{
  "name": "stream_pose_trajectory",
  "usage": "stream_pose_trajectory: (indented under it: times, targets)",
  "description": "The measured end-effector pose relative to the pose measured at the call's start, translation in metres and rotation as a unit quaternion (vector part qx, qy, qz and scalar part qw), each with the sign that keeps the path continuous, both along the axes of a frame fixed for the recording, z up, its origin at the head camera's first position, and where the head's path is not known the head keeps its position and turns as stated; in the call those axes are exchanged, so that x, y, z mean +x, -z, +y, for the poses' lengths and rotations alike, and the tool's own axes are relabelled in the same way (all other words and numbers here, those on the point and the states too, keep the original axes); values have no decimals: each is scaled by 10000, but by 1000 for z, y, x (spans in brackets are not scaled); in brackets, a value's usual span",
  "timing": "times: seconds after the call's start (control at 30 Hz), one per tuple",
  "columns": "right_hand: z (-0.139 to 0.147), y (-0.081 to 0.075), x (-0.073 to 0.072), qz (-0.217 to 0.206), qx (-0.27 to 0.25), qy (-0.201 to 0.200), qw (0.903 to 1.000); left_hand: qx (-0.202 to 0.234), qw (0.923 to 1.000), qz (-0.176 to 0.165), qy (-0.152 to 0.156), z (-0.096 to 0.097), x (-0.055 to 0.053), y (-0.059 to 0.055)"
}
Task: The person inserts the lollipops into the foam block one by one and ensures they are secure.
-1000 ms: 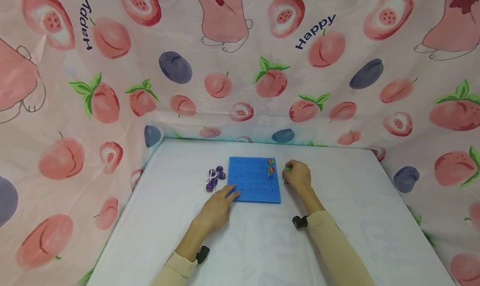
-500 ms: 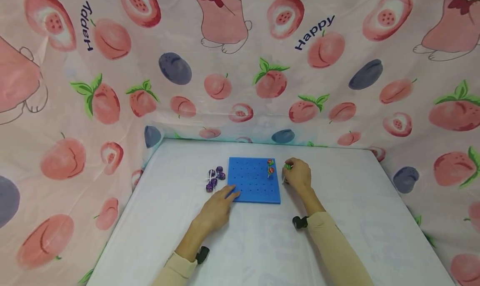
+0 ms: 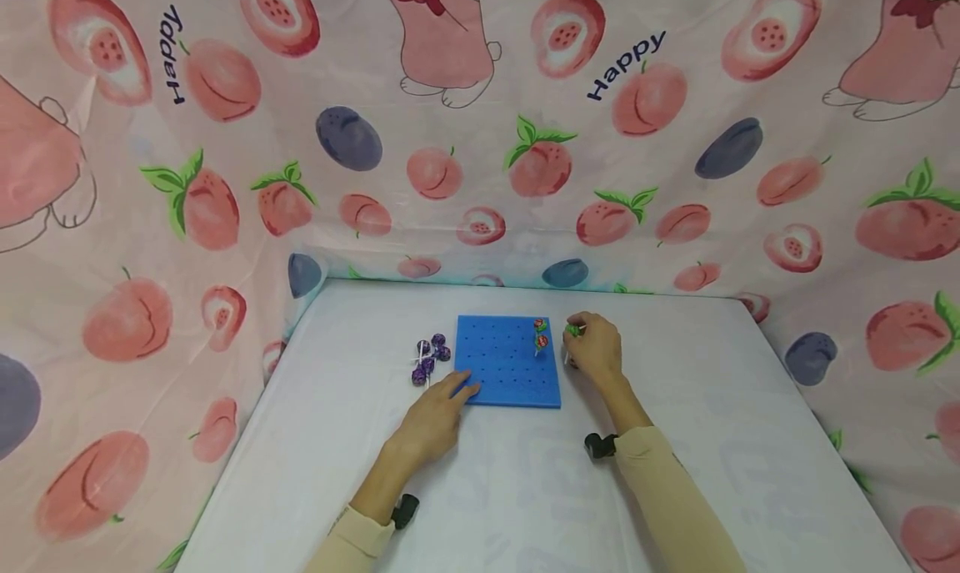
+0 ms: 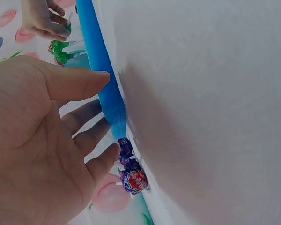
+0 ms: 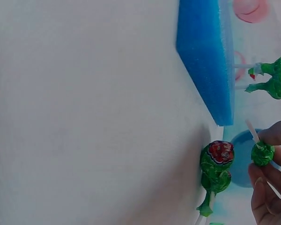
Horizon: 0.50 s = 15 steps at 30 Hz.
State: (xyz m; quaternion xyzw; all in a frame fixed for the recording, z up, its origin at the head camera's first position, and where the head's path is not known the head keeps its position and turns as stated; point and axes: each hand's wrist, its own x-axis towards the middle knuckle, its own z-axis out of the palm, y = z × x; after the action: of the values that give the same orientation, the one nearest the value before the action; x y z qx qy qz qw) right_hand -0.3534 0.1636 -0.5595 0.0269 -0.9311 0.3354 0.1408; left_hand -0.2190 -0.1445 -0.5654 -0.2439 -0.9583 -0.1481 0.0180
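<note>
My right hand [image 3: 597, 348] pinches a green-wrapped lollipop [image 5: 262, 153] between thumb and fingers, just off the right side of a blue foam board [image 3: 495, 358] with rows of small holes. The stick points up past the thumb in the right wrist view. Two green and red lollipops [image 5: 277, 78] stand in the board by their sticks, near its far right corner. Other green lollipops [image 5: 217, 158] lie on the table beneath my right hand, mostly hidden from the head view. With fingers extended, my left hand [image 3: 431, 419] touches the board's near left corner.
Several purple-wrapped lollipops [image 3: 426, 361] lie in a loose cluster left of the board, close to my left fingers. The white-covered table [image 3: 510, 490] meets a fruit-print cloth [image 3: 480, 181] at the back and sides.
My right hand has risen slightly with the green lollipop, and more of the lollipop shows. The left hand and the board stay in place.
</note>
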Motion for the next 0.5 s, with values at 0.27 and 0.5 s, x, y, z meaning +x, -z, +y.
stream_pose_trajectory:
  times: [0.27, 0.5]
  targets:
    - [-3, -4, 3, 111, -159, 59, 9998, -7, 10000, 58, 16, -1, 0, 1]
    - [-5, -9, 5, 322, -149, 14, 9994, 17, 10000, -4, 1, -1, 0, 1]
